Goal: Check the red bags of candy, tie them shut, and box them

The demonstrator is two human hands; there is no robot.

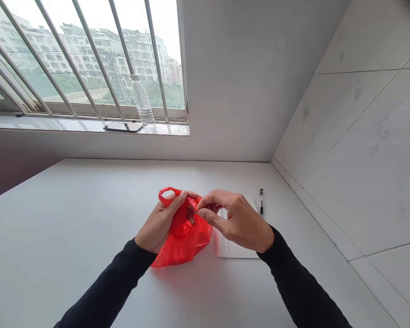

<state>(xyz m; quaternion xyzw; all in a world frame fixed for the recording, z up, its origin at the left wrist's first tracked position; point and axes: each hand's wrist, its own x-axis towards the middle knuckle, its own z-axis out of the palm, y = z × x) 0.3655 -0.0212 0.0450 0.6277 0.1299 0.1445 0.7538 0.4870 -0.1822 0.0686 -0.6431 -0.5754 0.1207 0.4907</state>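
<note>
A thin red plastic bag point(187, 243) hangs in front of me over the white table, its lower part at or near the tabletop. My left hand point(164, 218) is closed around the bag's upper part, and one loop handle stands out above the thumb. From the right, my right hand point(234, 218) pinches a strip of the same bag between thumb and index finger. Whether anything lies inside the bag cannot be made out. Partly behind my right hand lies a white notebook or sheet of paper point(241, 249) with small print along its left side.
On the white table point(71, 237), a black pen point(261, 207) and a small dark object point(261, 192) lie beyond the paper. A clear water bottle point(143, 105) and a dark flat phone or tablet point(123, 127) rest on the barred window's sill. A tiled wall point(369, 182) borders the table's right.
</note>
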